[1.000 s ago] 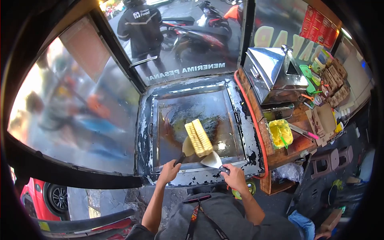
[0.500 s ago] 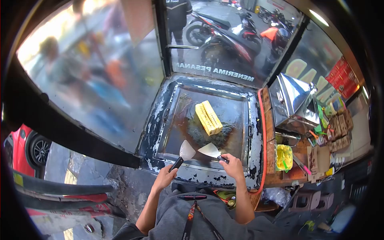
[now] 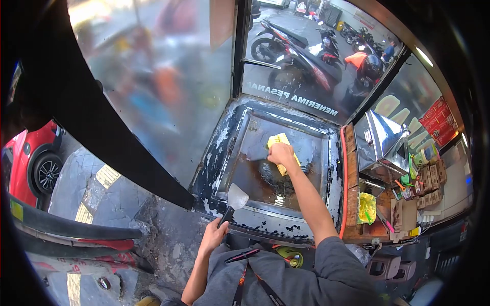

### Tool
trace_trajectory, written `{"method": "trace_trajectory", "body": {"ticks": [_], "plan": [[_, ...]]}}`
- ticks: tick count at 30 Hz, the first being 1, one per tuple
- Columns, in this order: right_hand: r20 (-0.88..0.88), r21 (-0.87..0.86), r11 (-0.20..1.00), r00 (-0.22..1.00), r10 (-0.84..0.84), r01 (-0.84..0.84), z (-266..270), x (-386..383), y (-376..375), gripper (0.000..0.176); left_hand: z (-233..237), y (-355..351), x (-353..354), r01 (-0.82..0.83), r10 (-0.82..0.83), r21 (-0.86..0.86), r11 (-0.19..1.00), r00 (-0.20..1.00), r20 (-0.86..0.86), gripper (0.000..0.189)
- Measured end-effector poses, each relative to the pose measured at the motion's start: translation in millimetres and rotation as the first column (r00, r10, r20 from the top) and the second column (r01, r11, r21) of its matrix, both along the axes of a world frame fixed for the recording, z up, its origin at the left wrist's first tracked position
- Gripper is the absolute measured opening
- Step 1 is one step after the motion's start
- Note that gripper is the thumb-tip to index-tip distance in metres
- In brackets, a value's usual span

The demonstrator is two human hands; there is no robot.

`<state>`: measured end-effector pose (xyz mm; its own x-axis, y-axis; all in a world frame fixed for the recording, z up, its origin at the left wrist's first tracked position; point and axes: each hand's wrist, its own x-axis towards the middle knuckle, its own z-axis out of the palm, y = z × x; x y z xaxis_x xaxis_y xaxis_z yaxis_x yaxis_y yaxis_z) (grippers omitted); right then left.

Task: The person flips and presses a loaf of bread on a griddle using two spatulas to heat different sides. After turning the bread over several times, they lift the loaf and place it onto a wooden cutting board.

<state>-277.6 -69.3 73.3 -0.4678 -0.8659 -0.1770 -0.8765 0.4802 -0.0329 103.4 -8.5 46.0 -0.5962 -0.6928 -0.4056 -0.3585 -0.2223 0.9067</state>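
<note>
Left hand (image 3: 214, 232) is wrapped round the handle of a spatula (image 3: 236, 198) at the near edge of the griddle (image 3: 260, 181), blade over the near-left corner. Right hand (image 3: 281, 153) is stretched out to the middle, curled on top of the yellow block (image 3: 277, 138). Can't tell if it's gripping or just pressing. Block sits far-right of the spatula, long axis slanting far-left to near-right, well apart from the left.

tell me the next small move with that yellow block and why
Probably press the yellow block down onto the griddle: the right hand lies on top of it, and the left hand holds the spatula at the near edge, clear of it.
</note>
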Motion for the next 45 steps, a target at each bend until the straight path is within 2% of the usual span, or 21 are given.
{"method": "trace_trajectory", "body": {"ticks": [2, 4, 6, 10, 12, 16, 17, 18, 20, 22, 23, 25, 29, 34, 36, 37, 42, 44, 45], "plan": [[-0.030, 0.188, 0.982, 1.000, 0.009, -0.003, 24, 17, 26, 0.022, -1, 0, 7, -0.030, 0.033, 0.064, 0.997, 0.998, -0.047, 0.029], [-0.077, 0.245, 0.970, 0.997, 0.022, -0.002, 31, 33, 60, 0.023, -7, -2, 13, -0.038, 0.049, 0.136, 0.990, 0.996, -0.079, 0.029], [-0.013, 0.262, 0.964, 0.999, -0.034, 0.036, 29, 39, 97, 0.025, -9, -6, 13, -0.029, 0.041, 0.159, 0.987, 0.996, -0.078, 0.029], [0.105, 0.167, 0.957, 0.961, -0.256, 0.237, 51, 78, 172, 0.026, -16, -20, 7, 0.022, -0.007, 0.188, 0.982, 0.997, -0.082, 0.029], [0.077, 0.128, 0.922, 0.923, -0.376, 0.365, 38, 102, 203, 0.029, -27, -29, 1, 0.063, -0.051, 0.148, 0.987, 0.995, -0.087, 0.029], [0.138, 0.002, 0.822, 0.814, -0.565, 0.570, -1, 123, 220, 0.039, -50, -43, -12, 0.126, -0.097, 0.247, 0.961, 0.987, -0.128, 0.026], [0.144, -0.063, 0.812, 0.811, -0.568, 0.580, -16, 125, 226, 0.040, -62, -46, -16, 0.148, -0.127, 0.216, 0.965, 0.986, -0.106, 0.025], [0.144, -0.128, 0.801, 0.810, -0.568, 0.584, -29, 123, 230, 0.042, -66, -44, -23, 0.095, -0.084, 0.197, 0.976, 0.994, -0.065, 0.023], [0.181, -0.175, 0.746, 0.765, -0.618, 0.643, -49, 122, 237, 0.043, -68, -42, -32, 0.105, -0.106, 0.027, 0.994, 0.994, 0.039, 0.024], [0.189, -0.258, 0.696, 0.741, -0.644, 0.670, -57, 127, 245, 0.044, -92, -40, -35, 0.150, -0.138, -0.202, 0.968, 0.988, 0.071, 0.032], [0.175, -0.281, 0.692, 0.744, -0.645, 0.665, -63, 128, 251, 0.044, -91, -38, -38, 0.158, -0.140, -0.174, 0.972, 0.984, 0.114, 0.038], [0.110, -0.326, 0.695, 0.755, -0.646, 0.642, -77, 134, 263, 0.042, -93, -33, -40, 0.173, -0.149, -0.306, 0.936, 0.984, 0.102, 0.043], [0.131, -0.388, 0.669, 0.757, -0.640, 0.634, -88, 139, 286, 0.036, -105, -19, -42, 0.155, -0.079, -0.499, 0.853, 0.982, 0.170, 0.049], [0.184, -0.578, 0.575, 0.779, -0.600, 0.579, -67, 153, 304, 0.030, -105, -4, -45, 0.155, -0.035, -0.609, 0.778, 0.978, 0.204, 0.050], [0.242, -0.619, 0.543, 0.796, -0.555, 0.567, -65, 158, 316, 0.029, -86, 9, -50, 0.188, -0.031, -0.647, 0.739, 0.969, 0.246, 0.049], [0.263, -0.645, 0.531, 0.812, -0.522, 0.550, -70, 159, 325, 0.026, -103, 5, -47, 0.205, -0.047, -0.701, 0.683, 0.970, 0.238, 0.048], [0.377, -0.655, 0.489, 0.810, -0.448, 0.576, -73, 164, 396, 0.022, -89, 36, -48, 0.137, 0.049, -0.789, 0.599, 0.977, 0.207, 0.041], [0.440, -0.648, 0.461, 0.792, -0.424, 0.607, -75, 163, 436, 0.021, -71, 67, -47, 0.058, 0.125, -0.755, 0.653, 0.975, 0.184, 0.037], [0.423, -0.662, 0.444, 0.790, -0.444, 0.604, -74, 162, 457, 0.017, -81, 77, -43, 0.033, 0.150, -0.774, 0.632, 0.975, 0.164, 0.035]]}}
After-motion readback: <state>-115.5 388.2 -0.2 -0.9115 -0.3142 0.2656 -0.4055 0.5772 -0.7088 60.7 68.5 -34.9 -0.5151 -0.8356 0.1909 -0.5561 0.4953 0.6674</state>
